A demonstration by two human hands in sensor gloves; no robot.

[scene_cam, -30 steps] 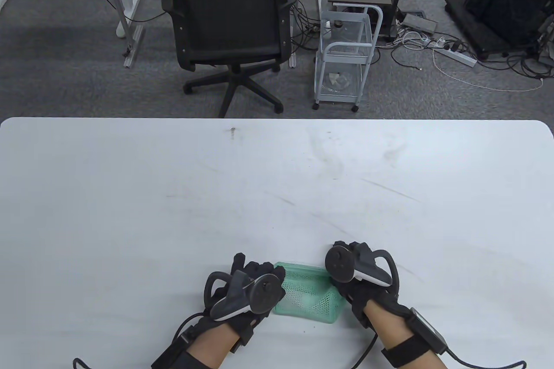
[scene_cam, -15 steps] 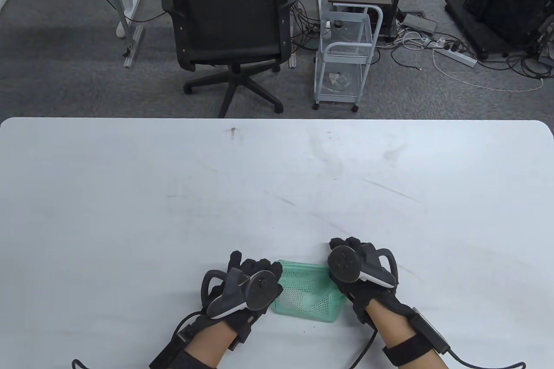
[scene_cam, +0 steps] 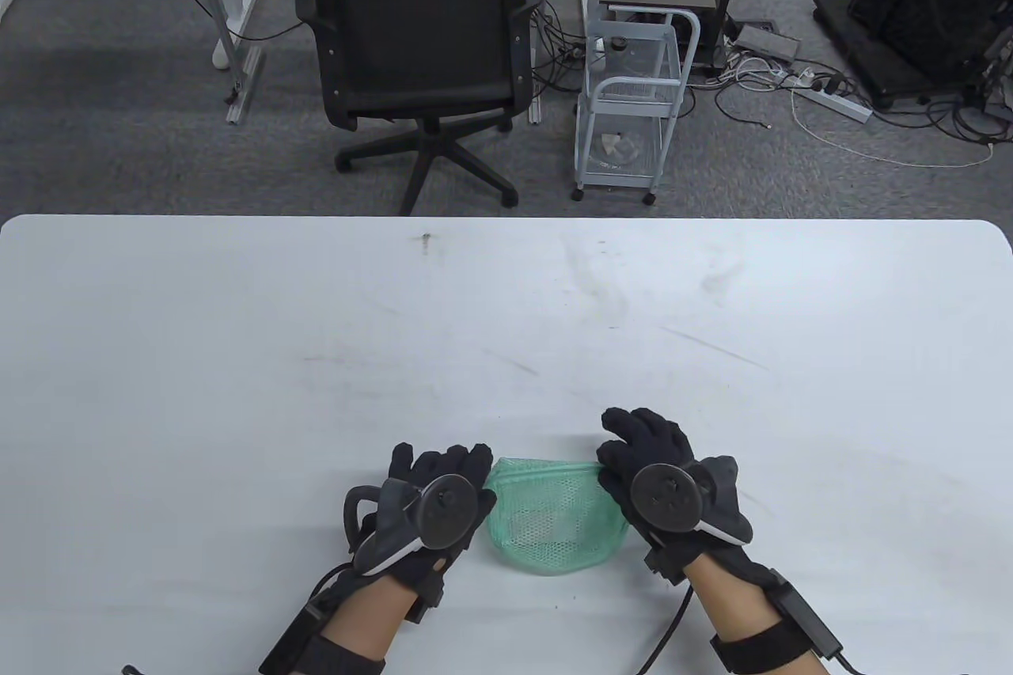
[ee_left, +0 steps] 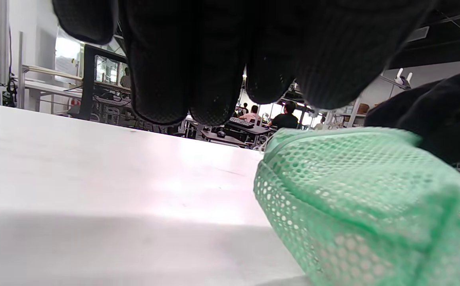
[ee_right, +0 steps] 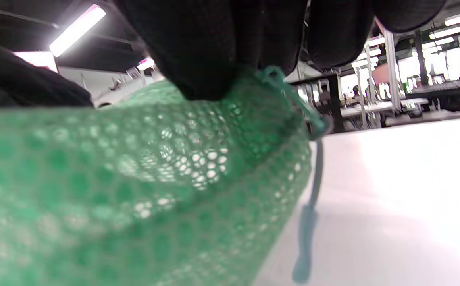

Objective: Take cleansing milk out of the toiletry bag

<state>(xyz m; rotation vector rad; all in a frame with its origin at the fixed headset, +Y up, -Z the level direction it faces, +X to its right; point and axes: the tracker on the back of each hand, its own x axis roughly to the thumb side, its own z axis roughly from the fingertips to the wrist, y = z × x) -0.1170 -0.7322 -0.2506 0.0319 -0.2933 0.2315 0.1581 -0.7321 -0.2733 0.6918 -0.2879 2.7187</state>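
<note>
Two gloved hands flanked a green mesh toiletry bag (scene_cam: 554, 517) near the front edge of the white surface (scene_cam: 506, 327) in the table view. Left hand (scene_cam: 431, 505): fingers against the bag's left end, grip not discernible. Right hand (scene_cam: 657, 469): fingers loosely extended at the bag's right end. A pale form showed through the mesh, presumably the cleansing milk (scene_cam: 546, 525). Beyond the surface: black office chair (scene_cam: 419, 50), white wire cart (scene_cam: 633, 105), cables on grey carpet.

Left wrist view: fingers (ee_left: 198, 59) hung uncurled above the surface, beside the bag (ee_left: 364, 190); a dark gloved part lay on the bag's top edge.

Right wrist view: fingertips (ee_right: 206, 51) pressed on the bag's upper rim (ee_right: 154, 167); a green zipper pull (ee_right: 307, 222) dangled to the surface.
</note>
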